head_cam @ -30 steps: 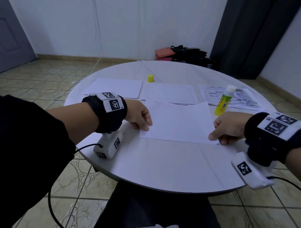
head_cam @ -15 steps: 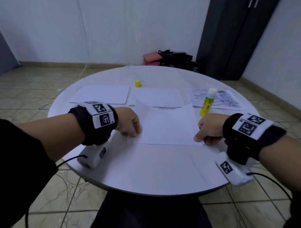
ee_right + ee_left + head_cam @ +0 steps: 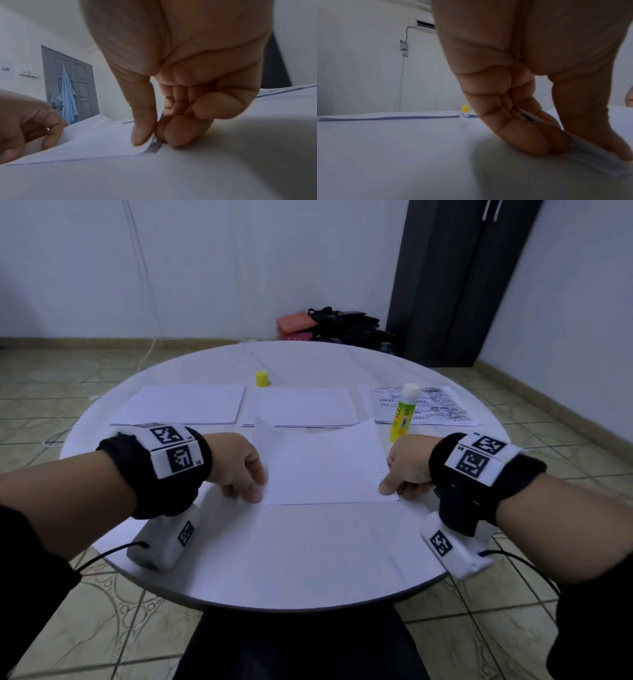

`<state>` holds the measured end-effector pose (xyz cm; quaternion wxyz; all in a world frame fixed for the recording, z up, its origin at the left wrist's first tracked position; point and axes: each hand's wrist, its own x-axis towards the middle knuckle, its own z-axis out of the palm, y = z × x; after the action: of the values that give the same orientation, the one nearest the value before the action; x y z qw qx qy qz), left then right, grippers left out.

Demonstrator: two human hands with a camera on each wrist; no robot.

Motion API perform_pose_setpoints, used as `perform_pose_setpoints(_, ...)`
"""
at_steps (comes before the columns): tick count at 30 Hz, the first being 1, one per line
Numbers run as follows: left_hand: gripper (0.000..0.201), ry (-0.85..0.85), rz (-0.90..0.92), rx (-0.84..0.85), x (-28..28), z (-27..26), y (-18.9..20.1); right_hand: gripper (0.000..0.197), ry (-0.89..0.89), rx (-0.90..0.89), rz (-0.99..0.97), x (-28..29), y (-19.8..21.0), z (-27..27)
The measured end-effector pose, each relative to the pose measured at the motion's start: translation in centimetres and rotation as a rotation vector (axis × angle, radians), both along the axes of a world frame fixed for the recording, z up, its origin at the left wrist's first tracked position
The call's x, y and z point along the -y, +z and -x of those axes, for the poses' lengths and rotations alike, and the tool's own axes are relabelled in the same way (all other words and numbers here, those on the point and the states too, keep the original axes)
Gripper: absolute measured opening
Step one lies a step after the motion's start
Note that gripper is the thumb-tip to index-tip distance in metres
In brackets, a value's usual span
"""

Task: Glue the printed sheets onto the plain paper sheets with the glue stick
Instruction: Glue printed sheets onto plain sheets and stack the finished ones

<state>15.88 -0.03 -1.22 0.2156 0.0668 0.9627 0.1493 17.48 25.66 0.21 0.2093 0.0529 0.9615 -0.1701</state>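
So the right hand [image 3: 407, 465] has its thumb and curled fingers pinched on the near right corner of the white sheet [image 3: 325, 463], and the right wrist view shows that corner squeezed between thumb [image 3: 144, 121] and fingertips, maybe 2 layers there, hard to say. The left hand [image 3: 239, 467] does the same on the near left corner, thumb on top and fingers tucked under the edge, which looks a bit blurred in the left wrist view. My guess is that holding both near corners keeps the sheet square and taut while it gets lined up or laid down, so it doesn't go on crooked. The sheet sits in the middle of the round table [image 3: 274, 570], long axis running left to right, blank face up, and its far left corner is lifted off the surface. Just past the sheet's far edge are 2 stacks of plain paper, one behind it [image 3: 298, 407] and one off to the left [image 3: 181, 404]. The printed sheets [image 3: 435, 409] lie beyond its far right corner with the glue stick [image 3: 404, 412] standing upright and uncapped in front of them. The yellow cap [image 3: 262, 379] sits farther back.
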Motion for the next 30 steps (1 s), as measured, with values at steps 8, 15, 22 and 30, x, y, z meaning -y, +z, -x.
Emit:
perform_pose_setpoints(8, 0.023, 0.008, 0.01, 0.02, 0.1, 0.3, -0.1, 0.034, 0.002, 0.014, 0.012, -0.2, -0.3, 0.5)
perform_pose_setpoints(15, 0.037, 0.01, 0.138, 0.047, 0.5, 1.1, -0.5, 0.064, 0.019, -0.046, -0.093, 0.4, 0.1, 0.0)
perform_pose_setpoints(22, 0.05, -0.047, 0.335, 0.115, 1.0, 1.1, 1.2, 0.067, 0.089, -0.003, -0.144, 0.3, 0.4, 0.1)
perform_pose_setpoints(30, 0.078, -0.183, 0.424, -0.149, -7.9, 2.3, 3.6, 0.069, 0.109, -0.003, -0.21, 0.6, 0.6, 1.1)
